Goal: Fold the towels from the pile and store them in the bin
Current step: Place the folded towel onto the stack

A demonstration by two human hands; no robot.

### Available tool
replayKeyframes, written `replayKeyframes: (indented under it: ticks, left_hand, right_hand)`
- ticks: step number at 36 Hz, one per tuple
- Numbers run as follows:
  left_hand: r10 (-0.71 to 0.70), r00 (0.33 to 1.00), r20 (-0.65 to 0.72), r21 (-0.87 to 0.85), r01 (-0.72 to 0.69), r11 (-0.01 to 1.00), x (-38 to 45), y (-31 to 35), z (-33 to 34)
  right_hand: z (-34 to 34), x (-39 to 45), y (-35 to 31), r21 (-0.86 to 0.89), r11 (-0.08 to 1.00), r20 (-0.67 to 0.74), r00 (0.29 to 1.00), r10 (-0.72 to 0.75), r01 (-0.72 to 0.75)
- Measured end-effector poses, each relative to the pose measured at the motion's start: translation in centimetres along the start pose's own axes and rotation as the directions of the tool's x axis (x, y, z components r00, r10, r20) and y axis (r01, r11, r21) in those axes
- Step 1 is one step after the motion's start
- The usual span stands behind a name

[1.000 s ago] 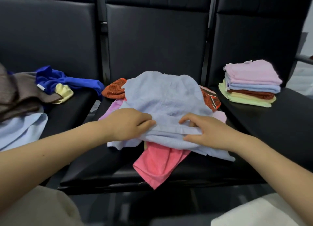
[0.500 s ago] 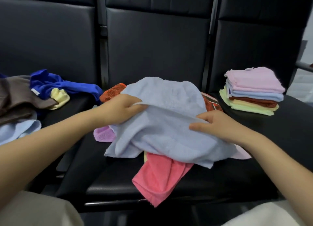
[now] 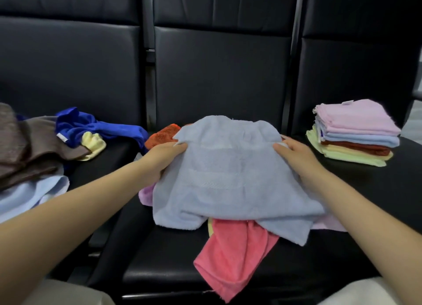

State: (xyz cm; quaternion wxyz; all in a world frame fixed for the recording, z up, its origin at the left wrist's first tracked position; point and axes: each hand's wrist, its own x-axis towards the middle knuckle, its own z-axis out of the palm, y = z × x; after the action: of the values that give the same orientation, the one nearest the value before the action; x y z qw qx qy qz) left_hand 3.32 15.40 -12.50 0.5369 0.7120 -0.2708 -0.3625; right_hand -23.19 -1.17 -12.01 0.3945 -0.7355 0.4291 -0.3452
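A light blue towel (image 3: 226, 179) lies spread on top of the loose pile on the middle black seat. My left hand (image 3: 163, 158) grips its left edge and my right hand (image 3: 294, 156) grips its right edge, both near the far fold. Under it show a pink towel (image 3: 230, 256) hanging toward the seat front, an orange towel (image 3: 161, 135) at the back left, and a bit of lilac cloth (image 3: 146, 194). A neat stack of folded towels (image 3: 354, 133), pink on top, sits on the right seat. No bin is in view.
The left seat holds unfolded cloths: a royal blue one (image 3: 91, 126), a pale yellow one (image 3: 94, 143), brown ones (image 3: 27, 145) and a pale blue one (image 3: 29, 195). Black seat backs (image 3: 219, 71) rise close behind. My knees show at the bottom edge.
Both hands slid outward and farther away along the light blue towel, from near its front edge to its two sides, folding its front edge over.
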Motion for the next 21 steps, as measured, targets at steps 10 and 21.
replayKeyframes:
  ticks: [10,21]
  left_hand:
    - [-0.027,1.0,-0.009,-0.064,0.026,0.998,-1.7,0.9,1.1]
    - [0.013,0.996,-0.093,-0.133,-0.026,0.991,-3.6,2.3,3.6]
  right_hand:
    - [-0.3,-1.3,-0.1,0.057,0.994,-0.121,0.989,-0.089,0.096]
    - [1.7,-1.0,-0.6,-0.034,0.996,-0.074,0.993,-0.09,0.087]
